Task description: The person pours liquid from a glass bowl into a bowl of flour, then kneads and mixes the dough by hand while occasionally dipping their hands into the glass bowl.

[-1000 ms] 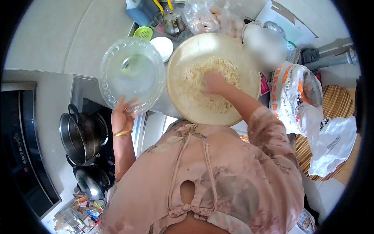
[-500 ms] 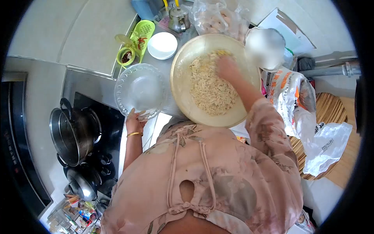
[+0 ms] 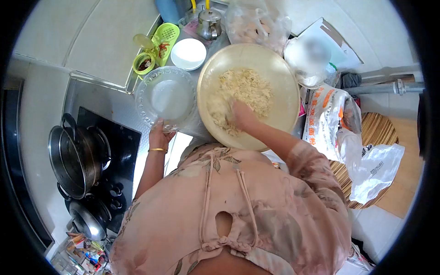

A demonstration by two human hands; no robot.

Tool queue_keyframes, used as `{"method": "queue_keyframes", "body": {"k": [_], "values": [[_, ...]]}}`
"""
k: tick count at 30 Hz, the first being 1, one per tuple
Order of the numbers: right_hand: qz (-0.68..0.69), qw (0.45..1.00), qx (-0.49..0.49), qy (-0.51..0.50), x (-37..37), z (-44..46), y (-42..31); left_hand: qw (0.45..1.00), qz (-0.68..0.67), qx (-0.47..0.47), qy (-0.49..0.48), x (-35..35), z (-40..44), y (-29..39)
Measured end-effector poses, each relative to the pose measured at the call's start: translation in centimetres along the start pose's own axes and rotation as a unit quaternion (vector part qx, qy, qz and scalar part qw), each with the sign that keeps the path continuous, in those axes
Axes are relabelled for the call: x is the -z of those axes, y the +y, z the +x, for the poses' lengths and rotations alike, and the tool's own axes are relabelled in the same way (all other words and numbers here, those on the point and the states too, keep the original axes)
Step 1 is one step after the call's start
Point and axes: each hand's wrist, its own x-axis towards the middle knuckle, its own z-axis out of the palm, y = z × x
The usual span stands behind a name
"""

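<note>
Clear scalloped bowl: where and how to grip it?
I'd pinch the clear bowl by its broad scalloped rim from the near side, at the left hand. The basin crowds its right; the open jar sits beyond its far-left edge.

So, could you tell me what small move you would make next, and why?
I would probably gather the pale, crumbly mixture with the right hand, already inside the wide cream bowl, because it lies in loose, separate bits.
</note>
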Motion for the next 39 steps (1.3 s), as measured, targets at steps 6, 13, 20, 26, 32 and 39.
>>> {"method": "queue_keyframes", "body": {"k": [6, 13, 20, 26, 32, 39], "values": [[0.005, 0.99, -0.055, 0.132, 6.1, 7.2, -0.1, 0.821, 0.36, -0.406, 0.18, -0.9, -5.4, 1.3], [0.047, 0.991, 0.122, 0.006, 0.6, 5.1, -5.2, 0.787, 0.389, -0.458, -0.141, -12.2, -4.9, 3.4], [-0.263, 0.888, 0.316, -0.206, 6.8, -5.5, 0.4, 0.841, 0.314, -0.396, -0.191, -16.4, -0.8, 1.7], [-0.297, 0.847, 0.427, -0.106, 2.7, 2.7, 0.2, 0.811, 0.352, -0.43, -0.183, -16.6, -0.6, 2.2], [-0.3, 0.95, 0.082, 0.013, 6.2, 5.0, 3.9, 0.822, 0.348, -0.414, -0.179, -16.7, -0.7, 2.4], [-0.2, 0.96, -0.128, -0.147, 5.9, -4.7, 2.2, 0.835, 0.318, -0.41, -0.184, -17.1, -1.0, 2.1]]}}
